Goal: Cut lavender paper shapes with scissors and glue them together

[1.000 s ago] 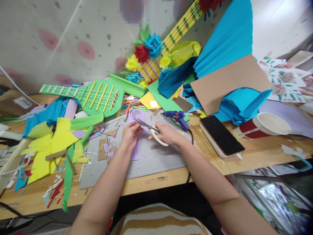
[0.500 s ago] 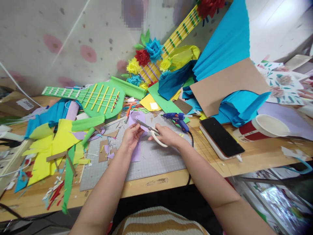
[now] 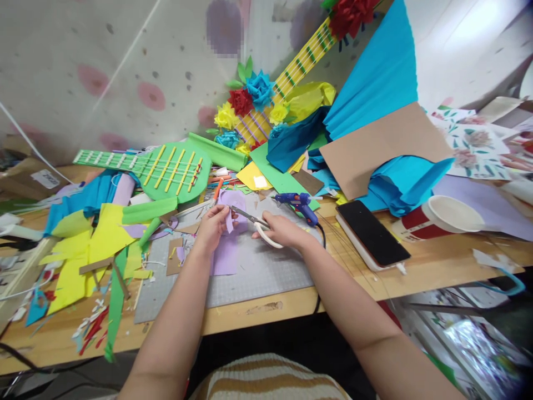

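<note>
My left hand [image 3: 212, 226] is closed on a sheet of lilac paper [image 3: 226, 253] and holds it just above a grey cutting mat [image 3: 258, 272]. My right hand [image 3: 280, 230] grips white-handled scissors [image 3: 255, 221]. Their metal blades point left and meet the upper part of the lilac paper beside my left fingers. A rounded lilac piece [image 3: 234, 199] lies just behind the blades.
A blue glue gun [image 3: 297, 201] lies right of the scissors. A black phone [image 3: 372, 225], a red paper cup [image 3: 441, 217], brown cardboard [image 3: 383, 145] and blue crepe paper [image 3: 375, 78] fill the right. A green paper guitar [image 3: 166, 168], yellow and green scraps crowd the left.
The lilac paper has shifted left and lower in my left hand, and more of it now hangs over the mat. The scissors stay at its upper edge.
</note>
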A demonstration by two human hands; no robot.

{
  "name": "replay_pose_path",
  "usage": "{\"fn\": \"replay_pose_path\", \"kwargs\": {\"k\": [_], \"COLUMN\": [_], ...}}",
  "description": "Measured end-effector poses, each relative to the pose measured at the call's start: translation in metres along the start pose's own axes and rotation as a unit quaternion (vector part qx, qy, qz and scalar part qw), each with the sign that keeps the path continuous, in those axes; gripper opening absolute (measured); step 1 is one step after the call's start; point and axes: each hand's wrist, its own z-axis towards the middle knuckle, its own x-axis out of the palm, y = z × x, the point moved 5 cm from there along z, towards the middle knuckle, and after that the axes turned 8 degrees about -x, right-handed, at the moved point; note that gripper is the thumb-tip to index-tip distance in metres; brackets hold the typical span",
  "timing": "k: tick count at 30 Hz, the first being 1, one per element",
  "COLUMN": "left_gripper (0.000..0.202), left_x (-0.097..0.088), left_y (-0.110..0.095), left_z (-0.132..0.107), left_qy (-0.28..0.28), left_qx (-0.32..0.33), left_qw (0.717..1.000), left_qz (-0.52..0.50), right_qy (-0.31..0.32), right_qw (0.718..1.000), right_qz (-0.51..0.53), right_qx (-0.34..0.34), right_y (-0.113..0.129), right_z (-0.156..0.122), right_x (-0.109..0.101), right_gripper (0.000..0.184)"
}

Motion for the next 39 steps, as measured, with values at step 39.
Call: {"fn": "replay_pose_path", "kwargs": {"k": [39], "left_gripper": [0.025], "left_x": [-0.0004], "left_y": [0.0091], "left_z": [0.0048], "left_qy": [0.011], "left_qx": [0.027], "left_qw": [0.999], "left_qz": [-0.025], "right_qy": [-0.023], "right_qw": [0.999], "right_qz": [-0.023], "right_qx": [0.011], "right_y": [0.0044], "right_z": [-0.0008], "right_x": [0.0062], "right_gripper": [0.053]}}
